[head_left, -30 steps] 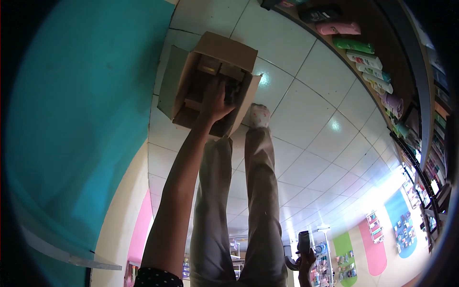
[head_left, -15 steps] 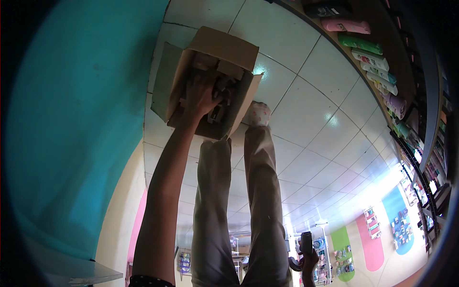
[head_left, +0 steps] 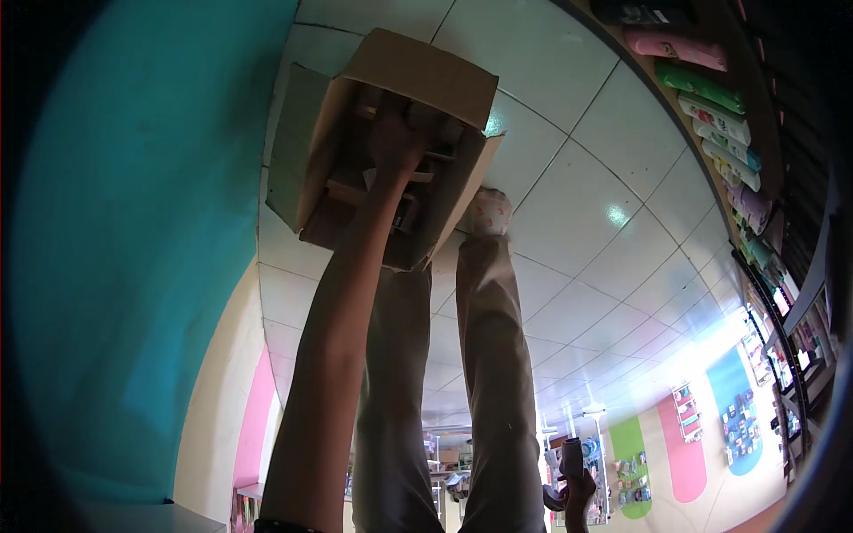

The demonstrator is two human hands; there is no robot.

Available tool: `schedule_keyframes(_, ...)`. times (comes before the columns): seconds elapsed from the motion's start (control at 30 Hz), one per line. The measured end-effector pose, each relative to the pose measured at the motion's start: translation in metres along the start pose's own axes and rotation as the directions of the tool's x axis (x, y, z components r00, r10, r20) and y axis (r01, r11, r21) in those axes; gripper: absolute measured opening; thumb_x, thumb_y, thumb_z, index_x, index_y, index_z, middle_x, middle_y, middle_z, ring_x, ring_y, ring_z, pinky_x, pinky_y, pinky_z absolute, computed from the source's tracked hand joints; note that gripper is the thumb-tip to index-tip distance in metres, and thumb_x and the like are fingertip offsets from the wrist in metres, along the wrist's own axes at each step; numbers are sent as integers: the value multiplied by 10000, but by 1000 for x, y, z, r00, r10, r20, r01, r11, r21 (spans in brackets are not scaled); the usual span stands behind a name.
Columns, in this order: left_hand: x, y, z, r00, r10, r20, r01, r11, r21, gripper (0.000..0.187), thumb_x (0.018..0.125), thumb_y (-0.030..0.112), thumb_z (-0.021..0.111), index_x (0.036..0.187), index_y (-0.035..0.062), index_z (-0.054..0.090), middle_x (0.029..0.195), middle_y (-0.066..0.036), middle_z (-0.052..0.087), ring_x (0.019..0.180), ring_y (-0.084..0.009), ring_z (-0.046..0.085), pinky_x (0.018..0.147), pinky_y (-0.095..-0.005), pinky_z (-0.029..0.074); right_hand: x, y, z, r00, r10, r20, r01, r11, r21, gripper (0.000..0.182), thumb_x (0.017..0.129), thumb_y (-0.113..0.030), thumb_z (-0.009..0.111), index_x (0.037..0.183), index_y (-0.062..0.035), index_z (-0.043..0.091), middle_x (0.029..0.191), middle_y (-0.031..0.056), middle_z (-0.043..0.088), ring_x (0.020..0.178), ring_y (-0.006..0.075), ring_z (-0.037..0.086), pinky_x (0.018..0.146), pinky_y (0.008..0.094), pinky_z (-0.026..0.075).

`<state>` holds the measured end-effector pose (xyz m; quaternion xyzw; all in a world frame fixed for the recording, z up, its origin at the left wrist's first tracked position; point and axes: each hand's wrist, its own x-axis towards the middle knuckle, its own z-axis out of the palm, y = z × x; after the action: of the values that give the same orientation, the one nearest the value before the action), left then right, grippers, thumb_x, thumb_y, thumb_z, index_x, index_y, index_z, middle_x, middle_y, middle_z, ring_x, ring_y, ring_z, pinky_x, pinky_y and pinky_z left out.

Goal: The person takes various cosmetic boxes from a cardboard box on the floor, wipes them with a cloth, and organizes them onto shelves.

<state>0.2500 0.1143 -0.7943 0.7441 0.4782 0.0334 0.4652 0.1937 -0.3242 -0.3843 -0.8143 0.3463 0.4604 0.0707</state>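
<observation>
An open cardboard box (head_left: 418, 75) stands on the floor with its flaps out. My left hand (head_left: 397, 147) is deep inside it, among small packages; shadow hides the fingers, so their grip does not show. Below the wrist, a small dark box (head_left: 404, 213) lies within. At the lower right, my right hand (head_left: 579, 490) is closed around a dark cylindrical container (head_left: 572, 457), held away from the box. A curved dark object (head_left: 554, 497) shows beside that hand, too dim to name.
A teal wall (head_left: 133, 222) rises close on the left. Shelves with several bottles (head_left: 715, 115) curve along the right. My legs (head_left: 493, 355) and one foot in a patterned sock (head_left: 490, 211) are right behind the box, on white floor tiles (head_left: 569, 222).
My left hand has moved farther in and to the right inside the box, toward its far side. My right hand keeps hold of the dark container, shifting slightly.
</observation>
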Motion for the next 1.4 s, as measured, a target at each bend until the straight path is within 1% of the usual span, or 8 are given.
schedule_keyframes(0.53,-17,16,-10,621,460,634,-761,550,345,379,684,111,541,1052,48,473,1021,-98,494,883,-249,531,678,-338,473,-1,-11,-9,1000,3,-10,-3,999,-37,107,749,-109,534,772,-5,529,594,46,551,392,83,457,336,224,333)
schedule_keyframes(0.63,-22,9,-19,428,583,690,-903,305,303,414,680,43,509,1087,101,459,1036,-93,482,908,-245,522,719,-349,454,3,-17,-4,992,-130,0,129,989,-64,114,732,-92,530,808,-8,528,579,51,565,333,60,413,294,201,284)
schedule_keyframes(0.7,-32,-4,-14,358,791,496,-750,-73,658,401,704,81,482,1098,152,466,1057,-48,453,1007,-180,456,796,-308,420,5,-21,0,998,-55,-4,55,998,-42,92,740,-93,528,781,-11,526,573,41,547,357,70,435,309,212,305)
schedule_keyframes(0.8,-29,-6,7,508,475,718,-858,204,472,411,711,117,480,1118,164,460,1093,-20,433,1061,-158,397,838,-282,384,9,-20,7,999,-42,-14,41,998,-45,73,746,-89,522,752,-16,523,551,22,514,378,81,457,323,222,325)
schedule_keyframes(0.93,-23,-13,8,356,626,693,-912,73,403,385,713,142,482,1098,161,472,1104,-13,435,1052,-171,400,846,-290,376,8,-13,7,999,-36,-17,35,999,-38,90,750,-104,520,758,-14,519,545,19,502,382,82,460,325,220,323)
schedule_keyframes(1.23,-17,-36,25,483,767,422,-855,311,415,269,735,89,483,997,136,522,1156,-33,417,1066,-181,413,896,-350,348,1,-24,14,1000,-22,-4,22,1000,-21,102,754,-115,508,767,-14,520,560,27,511,379,84,450,325,220,324)
schedule_keyframes(1.33,-14,-8,-15,581,518,628,-813,319,488,376,702,90,520,1074,119,471,1141,-80,407,1046,-204,417,845,-403,358,2,-18,10,999,-33,-1,33,999,-41,94,754,-99,500,770,-9,518,573,31,525,385,80,451,332,214,331)
schedule_keyframes(1.4,-15,-9,-38,825,340,451,-538,716,445,398,672,50,560,1058,79,467,1143,-96,392,1027,-248,431,829,-406,374,2,-13,14,999,-40,17,41,997,-60,88,752,-90,498,771,-6,517,581,34,532,389,78,452,337,210,335)
